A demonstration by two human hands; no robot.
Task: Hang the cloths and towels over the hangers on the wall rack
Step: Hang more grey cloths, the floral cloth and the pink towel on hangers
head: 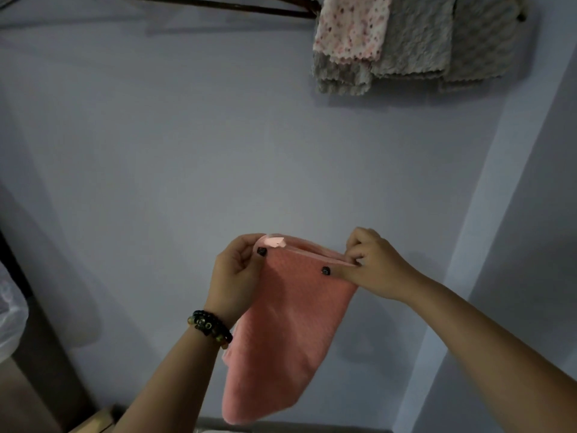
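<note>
Pink and softly textured, the terry towel (290, 332) hangs between my hands in front of the pale bluish wall (187, 151), its top edge stretched level and the rest drooping down to a rounded lower corner. My left hand (237, 276) pinches the upper left corner, where a dark snap button (261, 251) sits beside a small pale tag; my right hand (371, 264) has its fingers curled around the upper right end of the same edge, with a second dark snap button (325, 270) just beside it. A bracelet of dark beads (210, 326) circles my left wrist. Well above and to the right, a pink floral cloth (352, 26) overlaps grey waffle-textured cloths (415, 42) already hanging on the wall, and a dark wooden hanger bar (218, 6) runs leftward along the top of the view. A crinkled clear plastic bag (9, 307) shows at the left edge.
</note>
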